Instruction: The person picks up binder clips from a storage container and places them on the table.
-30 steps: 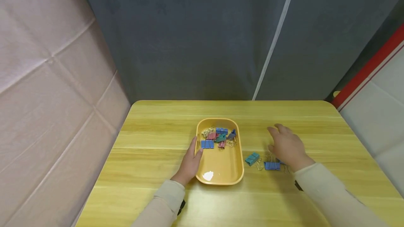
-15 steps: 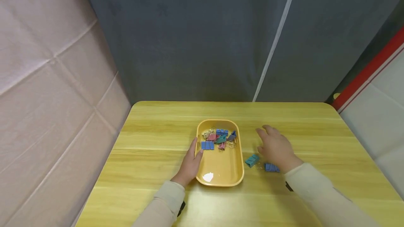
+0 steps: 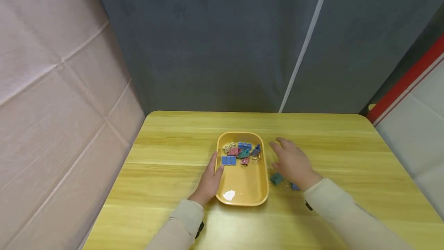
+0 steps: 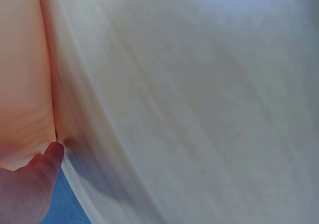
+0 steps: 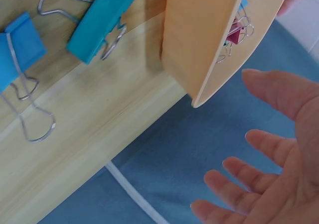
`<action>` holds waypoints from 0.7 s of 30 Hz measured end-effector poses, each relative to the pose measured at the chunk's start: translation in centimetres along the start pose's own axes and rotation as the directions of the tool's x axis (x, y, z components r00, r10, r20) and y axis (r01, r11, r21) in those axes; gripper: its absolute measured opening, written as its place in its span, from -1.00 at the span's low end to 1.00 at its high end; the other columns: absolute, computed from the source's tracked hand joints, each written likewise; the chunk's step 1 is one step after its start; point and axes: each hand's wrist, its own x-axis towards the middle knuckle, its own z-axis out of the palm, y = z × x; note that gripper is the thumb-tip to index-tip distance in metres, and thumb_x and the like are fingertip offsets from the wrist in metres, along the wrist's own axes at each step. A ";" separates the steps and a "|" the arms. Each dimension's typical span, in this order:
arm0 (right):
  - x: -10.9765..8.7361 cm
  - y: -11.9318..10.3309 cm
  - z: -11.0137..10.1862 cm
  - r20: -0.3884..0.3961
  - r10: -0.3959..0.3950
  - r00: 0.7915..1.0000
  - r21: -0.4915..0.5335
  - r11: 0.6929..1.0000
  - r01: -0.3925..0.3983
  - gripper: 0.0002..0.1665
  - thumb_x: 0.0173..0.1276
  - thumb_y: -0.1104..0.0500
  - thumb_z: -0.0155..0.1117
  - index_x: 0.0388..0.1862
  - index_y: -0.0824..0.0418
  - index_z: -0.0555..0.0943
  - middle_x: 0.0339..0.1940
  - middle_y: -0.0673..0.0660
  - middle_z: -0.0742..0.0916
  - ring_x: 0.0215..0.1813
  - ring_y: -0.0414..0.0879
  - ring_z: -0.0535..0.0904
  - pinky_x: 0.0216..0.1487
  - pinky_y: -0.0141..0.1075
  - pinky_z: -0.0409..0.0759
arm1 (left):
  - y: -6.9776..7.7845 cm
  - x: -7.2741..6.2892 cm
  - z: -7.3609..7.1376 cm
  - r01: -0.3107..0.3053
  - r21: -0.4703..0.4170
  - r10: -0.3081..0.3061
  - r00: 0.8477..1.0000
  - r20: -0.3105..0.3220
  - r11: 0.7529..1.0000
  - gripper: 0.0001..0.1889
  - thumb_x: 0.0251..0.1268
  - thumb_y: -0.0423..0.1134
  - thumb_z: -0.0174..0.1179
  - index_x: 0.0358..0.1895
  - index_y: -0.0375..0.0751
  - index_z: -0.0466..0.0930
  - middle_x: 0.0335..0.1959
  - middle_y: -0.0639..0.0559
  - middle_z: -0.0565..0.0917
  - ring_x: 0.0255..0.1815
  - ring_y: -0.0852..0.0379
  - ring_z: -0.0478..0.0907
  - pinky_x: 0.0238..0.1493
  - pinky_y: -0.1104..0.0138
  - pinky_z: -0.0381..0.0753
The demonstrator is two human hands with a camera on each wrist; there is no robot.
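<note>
My left hand point(image 3: 209, 180) holds the left side of a yellow plastic tray point(image 3: 243, 194), thumb over the rim and fingers along the outer wall. In the left wrist view, a fingertip point(image 4: 56, 152) meets the tray's wall point(image 4: 25, 74). Several blue, red and teal binder clips point(image 3: 244, 153) lie in the tray's far half. My right hand point(image 3: 294, 164) hovers just right of the tray, its fingers spread and holding nothing. Below it on the table are a teal binder clip point(image 5: 102, 22) and a blue binder clip point(image 5: 20, 52), the blue one partly hidden by the hand in the head view.
The wood-grain table point(image 3: 166, 157) has rounded far corners. A dark grey curtain point(image 3: 208, 49) hangs behind it. Pale quilted panels point(image 3: 62, 146) stand on the left, and a white panel with a red edge point(image 3: 404, 76) is on the right.
My right hand has moved left, from above the blue binder clips to beside the tray, covering more of the blue clip. The left hand and tray have stayed in place.
</note>
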 end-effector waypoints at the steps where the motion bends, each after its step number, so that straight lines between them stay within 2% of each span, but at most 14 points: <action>1: 0.1 -0.1 0.1 0.003 -0.003 1.000 0.002 1.000 0.003 -0.23 0.05 0.17 0.51 0.25 0.34 0.46 0.24 0.44 0.50 0.21 0.35 0.46 0.08 0.16 0.57 | 0.0 0.0 0.0 -0.001 0.002 0.001 1.000 0.000 1.000 -0.36 0.56 -0.09 -0.16 0.57 -0.01 -0.18 0.56 -0.11 -0.01 0.52 -0.23 -0.03 0.48 -0.10 -0.06; 11: 1.2 -1.0 0.8 0.039 -0.021 0.999 0.005 1.000 0.021 -0.24 0.06 0.16 0.49 0.27 0.29 0.47 0.27 0.40 0.48 0.26 0.32 0.42 0.11 0.16 0.55 | -0.1 0.2 0.1 -0.001 -0.003 0.001 1.000 -0.005 1.000 -0.36 0.56 -0.09 -0.16 0.57 -0.02 -0.17 0.56 -0.08 -0.01 0.53 -0.20 -0.04 0.49 -0.09 -0.07; 17: 1.9 -1.2 1.1 0.025 -0.085 0.996 -0.009 0.996 0.085 -0.29 0.03 0.24 0.48 0.22 0.32 0.51 0.21 0.41 0.52 0.22 0.31 0.47 0.08 0.13 0.58 | -0.1 0.2 0.1 -0.009 0.011 0.009 1.000 -0.009 1.000 -0.37 0.56 -0.11 -0.15 0.57 -0.05 -0.16 0.56 -0.10 0.01 0.52 -0.20 -0.03 0.49 -0.08 -0.06; 21: 2.5 -1.4 1.4 0.057 -0.113 0.992 -0.027 0.993 0.115 -0.25 0.04 0.23 0.51 0.26 0.29 0.48 0.21 0.38 0.53 0.22 0.28 0.47 0.09 0.13 0.58 | -0.1 0.1 0.0 -0.014 0.023 0.014 1.000 -0.009 1.000 -0.37 0.56 -0.10 -0.16 0.57 -0.05 -0.16 0.56 -0.10 0.00 0.52 -0.19 -0.03 0.49 -0.07 -0.06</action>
